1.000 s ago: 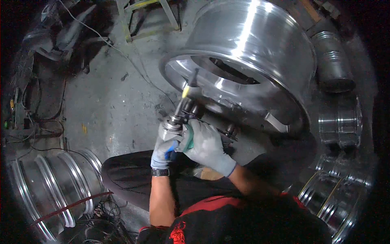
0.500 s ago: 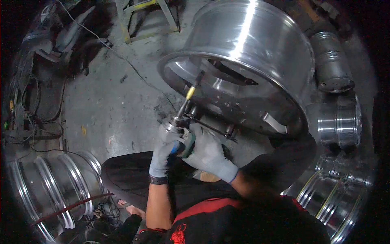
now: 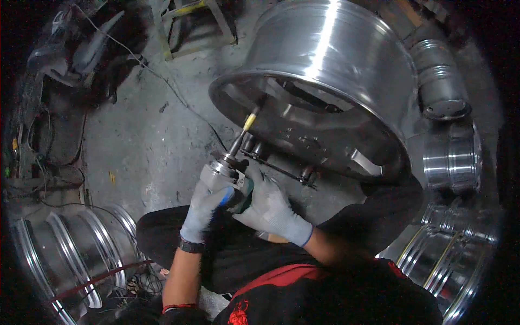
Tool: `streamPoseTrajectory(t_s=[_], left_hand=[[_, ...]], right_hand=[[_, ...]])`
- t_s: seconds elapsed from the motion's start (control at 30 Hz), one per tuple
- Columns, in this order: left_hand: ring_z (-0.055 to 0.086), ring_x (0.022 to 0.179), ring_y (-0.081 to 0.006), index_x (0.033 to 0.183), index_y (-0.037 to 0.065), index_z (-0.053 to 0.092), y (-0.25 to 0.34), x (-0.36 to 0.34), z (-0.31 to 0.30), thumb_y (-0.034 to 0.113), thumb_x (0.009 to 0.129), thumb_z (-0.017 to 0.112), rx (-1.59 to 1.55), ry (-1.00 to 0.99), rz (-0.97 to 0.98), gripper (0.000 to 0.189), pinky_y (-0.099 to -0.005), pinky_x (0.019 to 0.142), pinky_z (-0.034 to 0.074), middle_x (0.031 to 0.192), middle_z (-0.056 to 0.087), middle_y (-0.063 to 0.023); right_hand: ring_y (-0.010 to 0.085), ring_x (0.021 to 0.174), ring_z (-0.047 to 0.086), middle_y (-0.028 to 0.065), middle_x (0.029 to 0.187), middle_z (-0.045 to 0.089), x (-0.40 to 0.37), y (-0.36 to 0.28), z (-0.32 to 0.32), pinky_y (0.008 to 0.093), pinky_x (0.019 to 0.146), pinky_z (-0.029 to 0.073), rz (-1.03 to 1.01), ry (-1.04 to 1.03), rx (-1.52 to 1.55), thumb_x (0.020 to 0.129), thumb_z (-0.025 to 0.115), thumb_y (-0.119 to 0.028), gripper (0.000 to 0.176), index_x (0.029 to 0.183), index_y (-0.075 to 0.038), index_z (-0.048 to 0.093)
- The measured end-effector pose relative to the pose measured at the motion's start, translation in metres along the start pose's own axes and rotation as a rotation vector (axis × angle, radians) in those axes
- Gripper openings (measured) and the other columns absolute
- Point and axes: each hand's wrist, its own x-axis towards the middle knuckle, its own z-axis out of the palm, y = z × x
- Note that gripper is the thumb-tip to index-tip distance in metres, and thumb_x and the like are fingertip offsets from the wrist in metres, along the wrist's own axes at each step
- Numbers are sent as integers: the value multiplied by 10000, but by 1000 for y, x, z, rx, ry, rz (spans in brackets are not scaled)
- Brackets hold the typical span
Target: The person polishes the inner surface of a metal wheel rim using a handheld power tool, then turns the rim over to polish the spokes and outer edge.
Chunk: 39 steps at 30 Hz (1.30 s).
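Both my hands wear pale grey gloves and grip a die grinder [image 3: 222, 167] with a metal collar and a long shaft. My left hand [image 3: 202, 210] is wrapped round its body from the left, the thumb beside a blue patch. From the right, my right hand [image 3: 271, 208] closes over the green part of the body. The shaft carries a yellow section [image 3: 249, 121] and a dark tip, which overlaps the near opening of a large shiny wheel rim [image 3: 325, 59]. The rim is tilted, its dark inner face with cut-out windows turned towards me.
Below the rim is a dark support bar [image 3: 276, 168] with rollers. A cable [image 3: 179, 98] crosses the grey floor. More metal rims [image 3: 81, 238] lie at the lower left, others [image 3: 450, 168] at the right. A metal stand [image 3: 200, 40] is at the back.
The grinder has shifted slightly down and left, its tip drawing back towards the rim's near edge. My left hand and forearm have swung left; my right hand has moved slightly.
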Motion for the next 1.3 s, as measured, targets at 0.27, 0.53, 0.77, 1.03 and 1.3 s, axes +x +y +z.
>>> streamPoseTrajectory(t_s=[0.27, 0.53, 0.77, 1.03, 1.3], left_hand=[[629, 936, -125, 1438, -7, 512, 28, -4, -27, 183, 876, 699, 70, -81, 11, 622, -283, 803, 522, 1102, 659, -46], [626, 985, -120, 1374, 15, 547, 7, 7, -15, 211, 863, 721, -80, -38, -34, 574, -284, 827, 519, 1132, 651, -33], [611, 878, -99, 1338, -7, 553, 29, -3, -17, 208, 859, 701, -112, 103, -102, 545, -253, 760, 497, 1058, 645, -31], [574, 844, -96, 1258, -4, 613, -8, -2, -42, 310, 893, 713, -25, 126, 30, 492, -253, 731, 464, 997, 632, -15], [569, 846, -92, 1271, 12, 605, 14, 7, -10, 363, 907, 707, -27, 113, -3, 516, -241, 722, 454, 1000, 632, -6]], right_hand=[[466, 1046, 683, 288, 1062, 696, 27, -14, 8, 549, 906, 542, -9, -138, 20, 771, 854, -416, 824, 1337, 9, 432], [453, 1024, 698, 264, 983, 710, 11, -1, 10, 540, 963, 515, -46, 31, -99, 802, 801, -490, 733, 1255, -14, 476], [457, 1101, 665, 278, 1107, 675, 30, -16, 10, 536, 978, 520, -89, -44, -145, 795, 805, -468, 750, 1284, -8, 472], [458, 1092, 667, 271, 1104, 677, 30, -10, 12, 545, 973, 526, -101, -37, -193, 767, 826, -466, 760, 1270, -9, 486], [459, 1084, 673, 283, 1128, 679, 27, -14, -3, 548, 985, 528, -2, -57, -189, 748, 840, -480, 797, 1290, -11, 490]])
